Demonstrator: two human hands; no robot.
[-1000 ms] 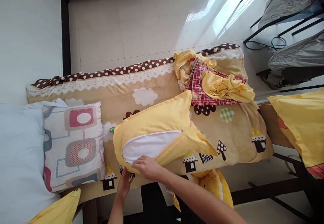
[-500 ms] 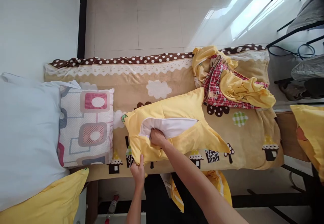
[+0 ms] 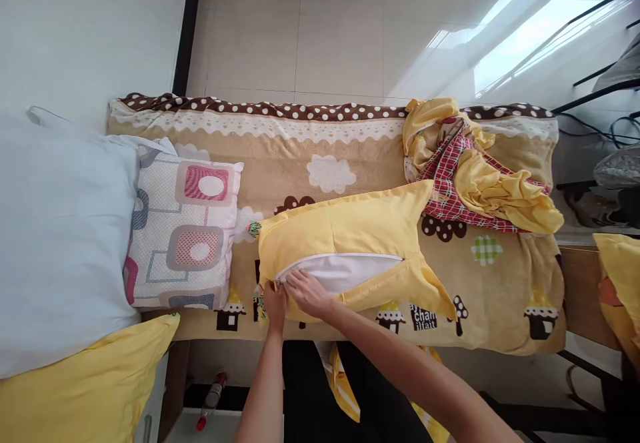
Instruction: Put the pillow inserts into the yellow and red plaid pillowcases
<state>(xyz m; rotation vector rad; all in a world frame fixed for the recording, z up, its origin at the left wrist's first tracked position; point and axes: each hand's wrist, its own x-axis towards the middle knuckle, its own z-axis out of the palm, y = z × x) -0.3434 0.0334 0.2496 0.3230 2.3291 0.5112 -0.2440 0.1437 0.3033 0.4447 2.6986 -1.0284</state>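
A yellow pillowcase (image 3: 350, 219) lies across the patterned blanket, with a white pillow (image 3: 345, 271) showing through its long zipped opening. My left hand (image 3: 275, 306) is closed on the case fabric at the left end of that opening. Right beside it, my right hand (image 3: 309, 294) has its fingers bent together at the same end, gripping the opening's edge. Whether a zip pull is between the fingers is hidden. The opening gapes from my hands to its right end.
A patterned pillow (image 3: 193, 229) and a large white pillow (image 3: 65, 243) lie left, above a yellow pillow (image 3: 95, 376). Crumpled yellow and red-checked cloth (image 3: 450, 169) sits at the right on the blanket (image 3: 280, 163). A bottle (image 3: 213, 399) lies below the bed edge.
My right hand has come out of the pillowcase opening and moved left to its end. My left hand has shifted up to meet it. The view has shifted slightly.
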